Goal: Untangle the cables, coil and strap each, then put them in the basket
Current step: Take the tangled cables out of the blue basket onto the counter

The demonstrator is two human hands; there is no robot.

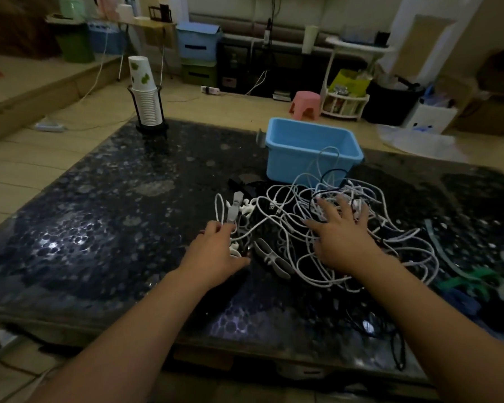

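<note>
A tangled heap of white cables (288,222), with a few black ones mixed in, lies on the dark table just in front of the blue plastic basket (312,152). My right hand (342,231) rests flat on the heap with its fingers spread. My left hand (218,248) is at the heap's left edge, its fingertips pinching a white cable loop next to a grey strap (234,207). Another grey strap (271,257) lies between my hands. The basket looks empty.
The dark patterned table (99,228) carries a holder with stacked paper cups (147,94) at the back left. Green and blue straps (472,283) lie at the right edge. A black cable (390,338) trails over the near edge.
</note>
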